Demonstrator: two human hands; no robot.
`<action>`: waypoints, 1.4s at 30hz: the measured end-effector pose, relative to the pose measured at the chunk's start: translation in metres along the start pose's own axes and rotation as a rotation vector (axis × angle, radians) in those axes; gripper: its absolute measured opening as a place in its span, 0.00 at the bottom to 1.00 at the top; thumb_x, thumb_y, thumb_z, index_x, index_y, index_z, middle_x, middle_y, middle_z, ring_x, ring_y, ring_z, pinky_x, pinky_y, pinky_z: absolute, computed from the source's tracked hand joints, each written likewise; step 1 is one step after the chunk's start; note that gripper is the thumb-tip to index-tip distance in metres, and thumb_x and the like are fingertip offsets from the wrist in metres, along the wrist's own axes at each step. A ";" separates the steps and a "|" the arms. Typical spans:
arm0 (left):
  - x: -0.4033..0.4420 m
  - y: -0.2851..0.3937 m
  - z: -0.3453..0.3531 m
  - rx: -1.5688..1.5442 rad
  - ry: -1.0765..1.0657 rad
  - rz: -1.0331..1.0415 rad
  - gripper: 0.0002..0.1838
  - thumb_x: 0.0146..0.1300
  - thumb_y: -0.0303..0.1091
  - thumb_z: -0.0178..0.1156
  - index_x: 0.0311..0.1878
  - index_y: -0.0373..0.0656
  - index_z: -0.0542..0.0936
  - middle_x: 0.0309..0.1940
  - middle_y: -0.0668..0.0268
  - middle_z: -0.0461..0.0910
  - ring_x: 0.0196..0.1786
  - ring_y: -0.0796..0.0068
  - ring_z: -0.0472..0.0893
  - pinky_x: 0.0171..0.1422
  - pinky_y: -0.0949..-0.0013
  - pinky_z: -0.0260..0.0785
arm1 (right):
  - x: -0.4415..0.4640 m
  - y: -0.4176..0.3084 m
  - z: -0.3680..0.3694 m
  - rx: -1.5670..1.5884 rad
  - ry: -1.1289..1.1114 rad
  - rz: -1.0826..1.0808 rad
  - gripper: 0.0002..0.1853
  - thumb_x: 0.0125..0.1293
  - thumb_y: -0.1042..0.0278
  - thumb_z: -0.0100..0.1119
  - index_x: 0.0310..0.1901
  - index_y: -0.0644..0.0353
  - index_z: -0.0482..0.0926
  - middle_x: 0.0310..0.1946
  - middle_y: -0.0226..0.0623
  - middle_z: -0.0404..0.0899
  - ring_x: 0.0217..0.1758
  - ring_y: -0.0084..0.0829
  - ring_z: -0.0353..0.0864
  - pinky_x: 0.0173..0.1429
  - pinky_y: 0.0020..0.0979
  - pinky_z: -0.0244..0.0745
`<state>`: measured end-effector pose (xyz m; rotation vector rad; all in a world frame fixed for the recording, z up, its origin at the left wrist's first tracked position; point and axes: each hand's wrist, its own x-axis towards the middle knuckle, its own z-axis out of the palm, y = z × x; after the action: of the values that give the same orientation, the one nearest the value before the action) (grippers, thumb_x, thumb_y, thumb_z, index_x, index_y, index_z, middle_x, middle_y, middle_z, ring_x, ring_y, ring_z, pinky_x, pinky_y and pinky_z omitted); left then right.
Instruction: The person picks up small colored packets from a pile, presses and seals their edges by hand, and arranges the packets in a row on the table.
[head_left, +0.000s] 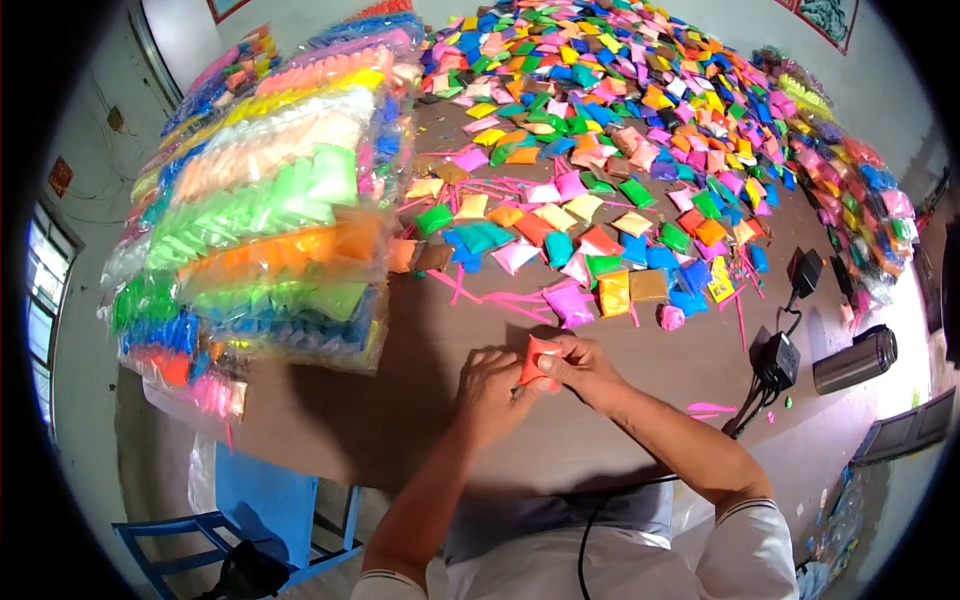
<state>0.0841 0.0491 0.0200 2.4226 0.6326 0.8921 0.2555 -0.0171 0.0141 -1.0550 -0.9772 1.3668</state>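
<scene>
A small coral-red packet [536, 360] is held up just above the brown table between my two hands. My right hand [586, 372] pinches its right side, thumb on top. On the packet's left edge, my left hand [490, 388] is closed with its thumb near the lower corner; its other fingers are partly hidden. Just beyond my hands lie a magenta packet [568, 303], an orange packet [614, 293] and a brown packet [648, 286], with pink plastic sticks [510, 300] scattered among them.
A large heap of colourful packets [600, 90] covers the table's far side. Clear bags of sorted packets [270, 200] are stacked at left, more bags [860, 200] at right. A black adapter [778, 360] and a steel flask [855, 362] stand at right. A blue chair [265, 500] is lower left.
</scene>
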 end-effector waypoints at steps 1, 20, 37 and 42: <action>-0.001 -0.002 0.000 0.002 0.002 -0.003 0.14 0.60 0.47 0.60 0.32 0.45 0.79 0.28 0.64 0.76 0.37 0.60 0.74 0.46 0.58 0.61 | 0.001 -0.001 0.000 0.000 -0.004 0.001 0.11 0.68 0.61 0.60 0.45 0.58 0.80 0.35 0.24 0.79 0.36 0.16 0.74 0.37 0.22 0.70; -0.010 -0.002 0.008 0.069 -0.152 -0.001 0.14 0.58 0.43 0.59 0.41 0.45 0.80 0.39 0.62 0.79 0.44 0.59 0.75 0.51 0.57 0.61 | -0.004 -0.005 0.007 -0.147 0.017 0.089 0.14 0.73 0.58 0.51 0.35 0.59 0.77 0.25 0.22 0.72 0.27 0.12 0.66 0.28 0.20 0.62; -0.007 0.001 0.006 0.021 -0.163 -0.032 0.16 0.63 0.47 0.56 0.40 0.42 0.79 0.36 0.58 0.79 0.42 0.55 0.76 0.51 0.56 0.64 | -0.004 -0.002 0.011 -0.106 0.095 -0.035 0.12 0.71 0.62 0.53 0.40 0.63 0.80 0.31 0.23 0.75 0.33 0.14 0.70 0.37 0.22 0.68; -0.007 0.000 0.006 0.021 -0.093 0.010 0.16 0.61 0.47 0.59 0.38 0.42 0.80 0.33 0.59 0.80 0.40 0.57 0.77 0.48 0.55 0.64 | -0.007 -0.004 0.012 -0.102 0.061 -0.038 0.09 0.67 0.65 0.60 0.41 0.61 0.80 0.32 0.23 0.76 0.35 0.12 0.71 0.35 0.20 0.69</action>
<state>0.0837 0.0433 0.0130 2.4719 0.5990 0.7751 0.2450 -0.0237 0.0213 -1.1418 -1.0256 1.2582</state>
